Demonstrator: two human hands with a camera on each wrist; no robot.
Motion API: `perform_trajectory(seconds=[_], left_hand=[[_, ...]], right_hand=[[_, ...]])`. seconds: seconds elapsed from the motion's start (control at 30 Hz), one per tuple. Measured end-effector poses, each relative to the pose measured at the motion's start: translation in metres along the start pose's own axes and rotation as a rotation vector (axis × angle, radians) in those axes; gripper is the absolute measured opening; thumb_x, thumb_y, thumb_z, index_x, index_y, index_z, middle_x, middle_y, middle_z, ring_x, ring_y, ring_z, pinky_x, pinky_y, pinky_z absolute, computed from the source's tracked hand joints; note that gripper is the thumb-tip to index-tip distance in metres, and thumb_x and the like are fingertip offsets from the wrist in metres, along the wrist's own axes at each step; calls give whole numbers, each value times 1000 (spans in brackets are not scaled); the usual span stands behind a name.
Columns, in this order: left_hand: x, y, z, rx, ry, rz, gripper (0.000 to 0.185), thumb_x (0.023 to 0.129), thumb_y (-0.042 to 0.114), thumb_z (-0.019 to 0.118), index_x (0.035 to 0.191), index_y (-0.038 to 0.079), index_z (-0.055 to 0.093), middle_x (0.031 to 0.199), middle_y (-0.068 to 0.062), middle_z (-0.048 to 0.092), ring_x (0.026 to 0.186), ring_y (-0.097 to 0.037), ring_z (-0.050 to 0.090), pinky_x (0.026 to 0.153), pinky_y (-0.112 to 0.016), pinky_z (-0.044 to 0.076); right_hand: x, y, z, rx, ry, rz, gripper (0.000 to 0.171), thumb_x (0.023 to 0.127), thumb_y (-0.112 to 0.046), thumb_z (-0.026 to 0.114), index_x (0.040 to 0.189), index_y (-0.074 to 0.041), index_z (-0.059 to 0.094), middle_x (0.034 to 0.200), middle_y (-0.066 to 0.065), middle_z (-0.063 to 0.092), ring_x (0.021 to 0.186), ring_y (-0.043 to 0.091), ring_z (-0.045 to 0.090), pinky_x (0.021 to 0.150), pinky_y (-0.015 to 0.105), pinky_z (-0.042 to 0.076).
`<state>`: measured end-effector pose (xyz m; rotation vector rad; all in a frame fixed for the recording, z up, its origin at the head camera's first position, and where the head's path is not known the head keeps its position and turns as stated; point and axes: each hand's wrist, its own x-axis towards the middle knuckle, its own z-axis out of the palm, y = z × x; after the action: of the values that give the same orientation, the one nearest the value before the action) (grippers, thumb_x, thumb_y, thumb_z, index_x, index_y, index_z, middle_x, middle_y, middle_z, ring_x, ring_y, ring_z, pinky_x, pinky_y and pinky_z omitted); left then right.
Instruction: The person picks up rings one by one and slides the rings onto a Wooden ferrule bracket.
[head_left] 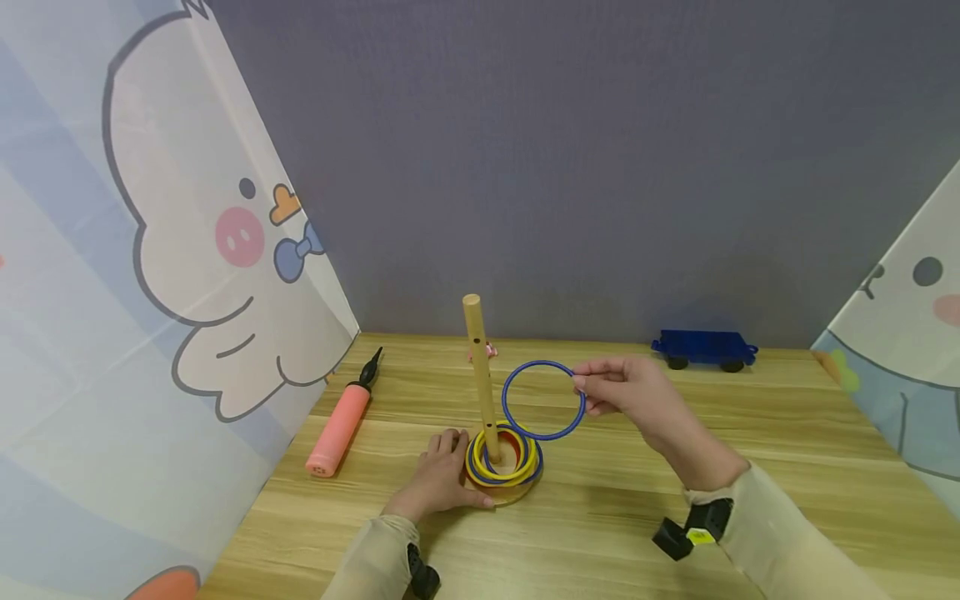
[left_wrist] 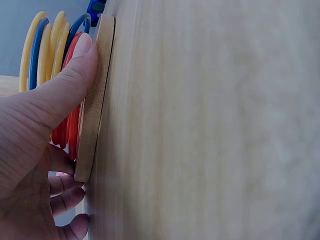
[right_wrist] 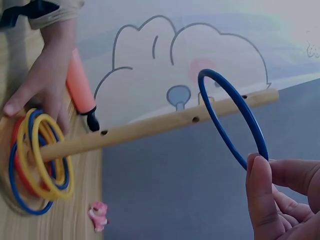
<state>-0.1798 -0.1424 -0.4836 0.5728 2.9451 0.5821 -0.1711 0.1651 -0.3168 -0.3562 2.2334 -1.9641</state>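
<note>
In the head view my right hand (head_left: 637,396) pinches a thin blue ring (head_left: 543,437) between thumb and fingertips, just right of a wooden peg (head_left: 480,367). The right wrist view shows this ring tilted, crossing the line of sight to the peg. My left hand (head_left: 435,483) grips the round wooden base (head_left: 516,496) of the ring toss stand, thumb at the near side and fingers at the left. Yellow rings (left_wrist: 56,35), blue ones and red rings (left_wrist: 74,130) lie stacked around the foot of the peg. The left thumb partly covers them in the left wrist view.
A pink hand pump (head_left: 341,429) with a black nozzle lies at the left. Against the grey back panel (head_left: 562,167) stand a blue toy wagon (head_left: 705,347) and a small pink figurine (right_wrist: 99,215). Cartoon-printed panels flank the wooden table (head_left: 615,550).
</note>
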Motion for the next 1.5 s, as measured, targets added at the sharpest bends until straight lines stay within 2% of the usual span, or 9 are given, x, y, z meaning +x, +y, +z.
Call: perform_trajectory(seconds=[0.33,0.6,0.93,1.1,1.5], left_hand=[[-2,3,-3,-10,-6,0,119,65,64,80,148,-6,32,143,-22,33,131,-41,28,100,-59,32],[-2,3,-3,-13,-6,1,119,65,64,80,148,-6,32,143,-22,34,132,-41,28,99,-60,32],[-2,1,-2,-11,-9,10,119,66,65,80,149,-6,32,142,-21,34,132,-41,28,99,-60,32],[0,0,-1,-9,-16,2,120,66,67,78,150,-5,31,144,-21,32,132,-41,26,99,-60,32],[-2,2,-2,-3,-19,-3,120,65,67,78,149,-5,31,143,-21,34,131,-40,28,99,-59,33]], right_hand=[[4,-22,13,72,48,-62,30,93,-8,66,114,13,61,85,7,70,68,14,66,66,31,57],[5,-45,23,116,69,-86,32,92,-13,68,114,10,63,89,8,70,70,15,65,68,30,56],[8,-65,36,221,87,-157,28,93,-13,68,112,7,62,83,7,69,67,14,65,66,28,56],[13,-70,42,267,113,-181,28,93,-13,68,111,7,63,82,7,68,67,13,64,67,28,56],[28,-66,52,338,144,-156,23,93,-9,66,110,7,63,79,4,68,65,11,65,65,26,56]])
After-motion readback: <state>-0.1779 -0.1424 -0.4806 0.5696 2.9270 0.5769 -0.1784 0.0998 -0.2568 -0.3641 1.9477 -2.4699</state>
